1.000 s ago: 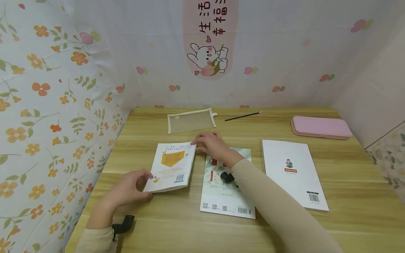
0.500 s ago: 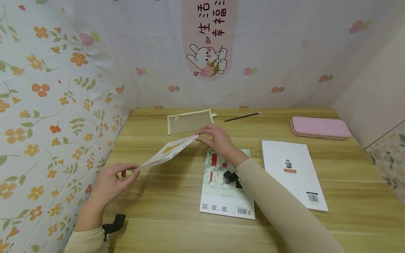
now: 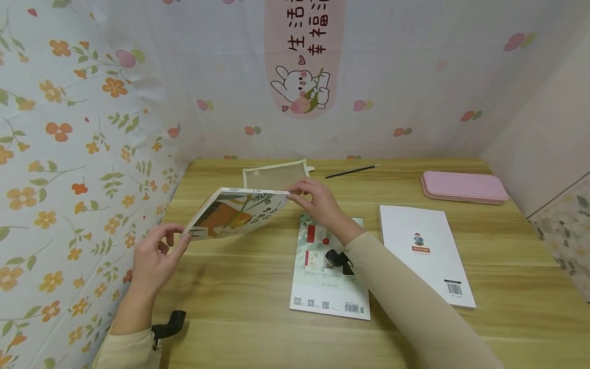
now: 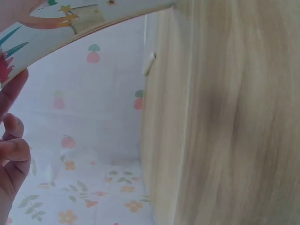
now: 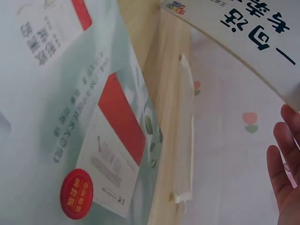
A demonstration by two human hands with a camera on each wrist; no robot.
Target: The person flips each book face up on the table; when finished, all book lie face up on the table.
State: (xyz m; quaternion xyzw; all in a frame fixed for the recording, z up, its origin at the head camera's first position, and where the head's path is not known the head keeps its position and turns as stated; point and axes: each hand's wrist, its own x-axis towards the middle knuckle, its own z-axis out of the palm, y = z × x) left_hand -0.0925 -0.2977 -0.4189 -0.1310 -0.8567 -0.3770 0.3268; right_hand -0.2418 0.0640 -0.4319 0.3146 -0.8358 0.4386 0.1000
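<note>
A thin paperback book [image 3: 235, 215] is held tilted above the table, its illustrated cover with an orange and green picture turned toward the head camera. My left hand [image 3: 156, 256] pinches its lower left corner between thumb and fingers. At the upper right corner my right hand [image 3: 318, 202] pinches the book close to its spine. In the right wrist view, dark Chinese characters show on the book's cover [image 5: 253, 28], with the fingertips at its edge. The left wrist view shows the book's edge [image 4: 89, 23] with fingers under it.
A green-white booklet [image 3: 322, 287] lies under my right forearm, with a white book [image 3: 426, 256] to its right. Toward the back are a mesh zip pouch [image 3: 272, 174], partly hidden by the held book, a black pencil [image 3: 352, 171] and a pink pencil case [image 3: 464, 186].
The book has risen off the table and flipped from its back cover to its illustrated cover. Both hands keep hold of it; my left hand moved left and up.
</note>
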